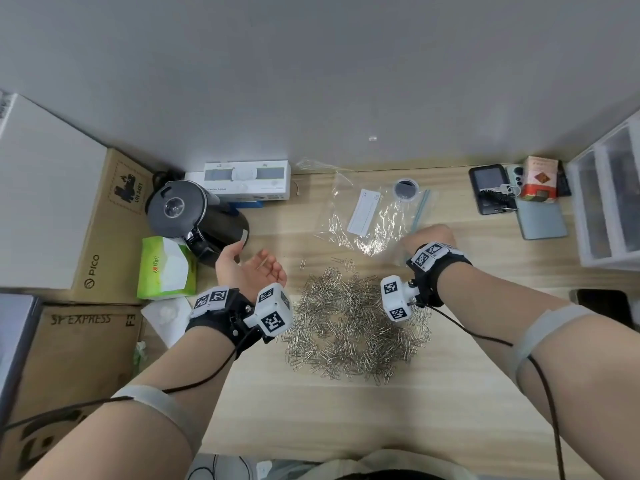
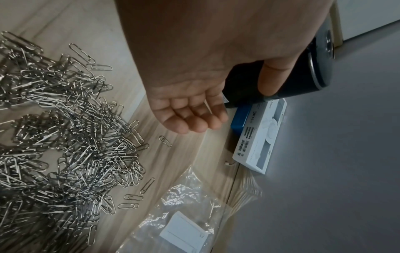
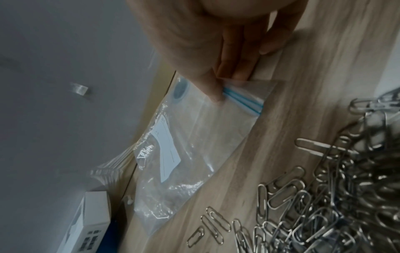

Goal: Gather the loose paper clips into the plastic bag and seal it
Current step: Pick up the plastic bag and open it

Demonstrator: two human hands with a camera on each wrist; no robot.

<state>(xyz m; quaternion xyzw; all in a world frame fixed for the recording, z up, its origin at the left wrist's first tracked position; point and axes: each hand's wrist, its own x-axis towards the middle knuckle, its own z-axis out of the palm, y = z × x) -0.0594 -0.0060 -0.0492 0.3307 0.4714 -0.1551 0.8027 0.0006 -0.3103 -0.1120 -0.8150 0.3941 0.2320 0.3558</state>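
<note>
A big heap of silver paper clips (image 1: pixel 349 327) (image 2: pixel 60 140) (image 3: pixel 337 202) lies mid-table. Behind it lies a clear zip bag (image 1: pixel 374 216) (image 2: pixel 184 219) (image 3: pixel 194 145) with a white label and a blue zip strip (image 3: pixel 242 100). My right hand (image 1: pixel 429 237) (image 3: pixel 225 83) pinches the bag's zip-end corner between thumb and fingers. Left of the heap, my left hand (image 1: pixel 249 268) (image 2: pixel 190 119) hovers palm up with relaxed fingers, holding nothing I can make out.
A black kettle (image 1: pixel 194 220) and a green tissue pack (image 1: pixel 166 268) stand just left of the left hand. A white box (image 1: pixel 242 181) sits at the back wall. Phones and keys (image 1: pixel 509 199) lie at the back right, beside plastic drawers (image 1: pixel 609 202). Cardboard boxes (image 1: pixel 86 327) fill the left.
</note>
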